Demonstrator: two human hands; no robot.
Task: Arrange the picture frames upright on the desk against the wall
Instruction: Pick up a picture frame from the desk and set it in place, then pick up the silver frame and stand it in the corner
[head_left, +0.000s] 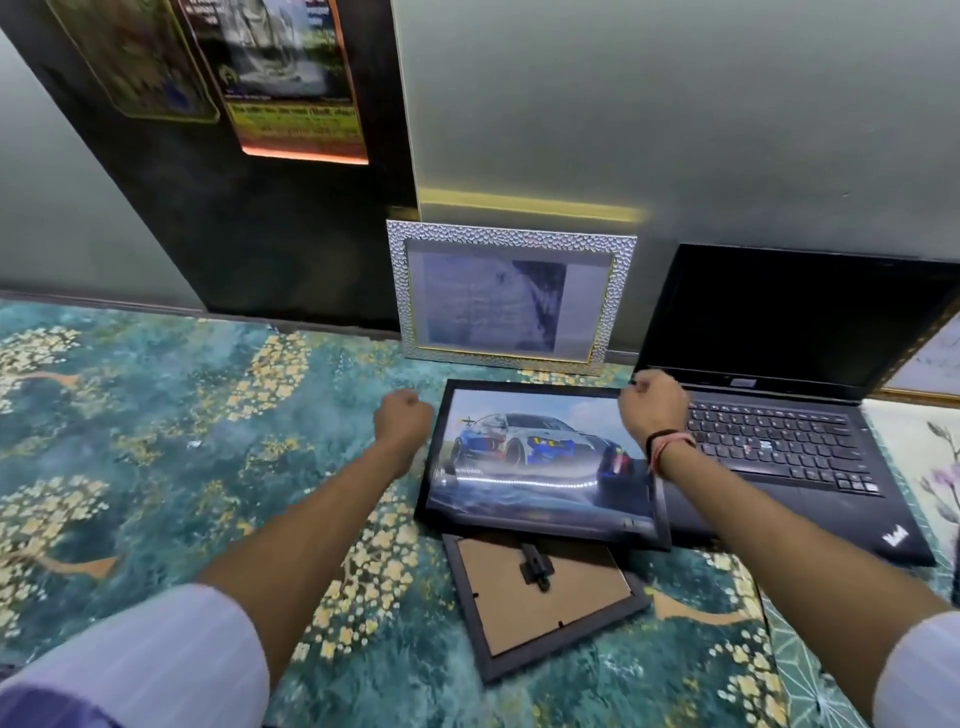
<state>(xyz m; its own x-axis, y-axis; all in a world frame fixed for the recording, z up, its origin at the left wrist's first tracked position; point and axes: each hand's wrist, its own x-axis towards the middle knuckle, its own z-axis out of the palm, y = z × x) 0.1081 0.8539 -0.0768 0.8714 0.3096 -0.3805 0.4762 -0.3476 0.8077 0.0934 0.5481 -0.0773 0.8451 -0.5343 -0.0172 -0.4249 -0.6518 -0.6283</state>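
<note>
Between my two grips lies the black-framed car picture, flat and face up. Just nearer me, partly under its edge, the dark brown frame lies face down, cardboard back showing. Beyond, the silver hammered-texture frame stands upright against the wall.

The room is evenly and rather dimly lit, with soft, faint shadows. A bright band of glare runs across the glass of the car picture, and a yellow glow sits on the wall just above the silver frame. The posters above it are blurred. Straight lines bow toward the edges, and the sleeves smear.
</note>
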